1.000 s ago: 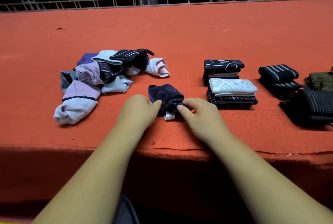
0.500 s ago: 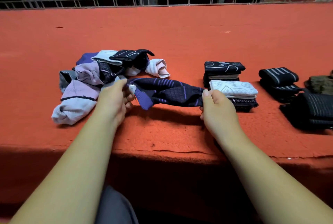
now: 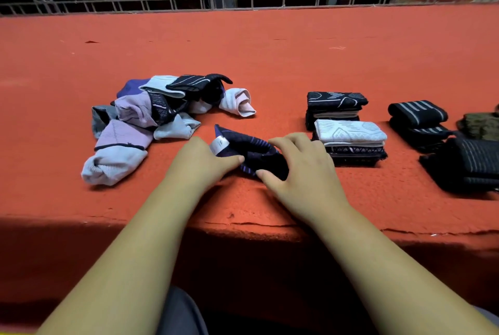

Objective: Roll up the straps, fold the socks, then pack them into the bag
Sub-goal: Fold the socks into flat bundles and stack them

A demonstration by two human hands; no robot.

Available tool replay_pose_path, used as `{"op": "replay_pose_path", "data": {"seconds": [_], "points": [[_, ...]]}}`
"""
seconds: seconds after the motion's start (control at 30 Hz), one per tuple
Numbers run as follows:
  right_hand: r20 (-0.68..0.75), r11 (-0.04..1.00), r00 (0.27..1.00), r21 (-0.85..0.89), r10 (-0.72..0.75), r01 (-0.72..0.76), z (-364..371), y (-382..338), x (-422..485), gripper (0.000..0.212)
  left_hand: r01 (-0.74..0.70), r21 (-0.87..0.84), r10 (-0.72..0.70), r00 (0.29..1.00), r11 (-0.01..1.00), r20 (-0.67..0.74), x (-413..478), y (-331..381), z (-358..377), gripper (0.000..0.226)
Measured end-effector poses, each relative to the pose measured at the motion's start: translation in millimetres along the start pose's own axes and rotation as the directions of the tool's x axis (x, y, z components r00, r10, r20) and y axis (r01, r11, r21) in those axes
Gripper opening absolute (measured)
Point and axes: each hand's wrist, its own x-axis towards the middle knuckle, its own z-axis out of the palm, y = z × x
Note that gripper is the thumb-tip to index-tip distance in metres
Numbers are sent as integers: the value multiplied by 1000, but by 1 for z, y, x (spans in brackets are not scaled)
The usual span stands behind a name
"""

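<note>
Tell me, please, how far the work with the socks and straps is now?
Done: two stacks of folded socks and rolled straps on the right. In hand: left hand and right hand fold a navy sock. Left: the loose sock pile; packing, with no bag in view.

Under our hands the desk [image 3: 270, 64] wears a matt orange-red felt, rough and pilled, cracked along its near edge. Between the left hand [image 3: 201, 162] and right hand [image 3: 302, 170] we see a sock [image 3: 253, 151] of soft dark knit with purple ribbing and a smooth pale label. Left of the left hand, the pile [image 3: 140, 124] is matt knitted cloth, lilac, grey and black. Right of the right hand, the folded socks [image 3: 348, 132] show patterned knit, and the straps [image 3: 421, 121] beyond look like ribbed striped webbing. Far past both hands, the truss [image 3: 243, 1] is dull metal.
</note>
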Motion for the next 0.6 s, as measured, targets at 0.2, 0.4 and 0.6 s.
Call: {"op": "replay_pose_path", "data": {"seconds": [0.2,0.4,0.6], "points": [[-28,982,990,131,138,-133,4,2,9,29,57,100,-49,996,993,-78,2,-3,5,50],[-37,856,933,412,359,-313,-1,8,13,14,37,-145,-54,992,989,-115,10,-4,-10,32],[15,740,851,485,525,-465,-9,17,19,30,164,-839,-193,979,518,72,12,-7,-19,13]]}}
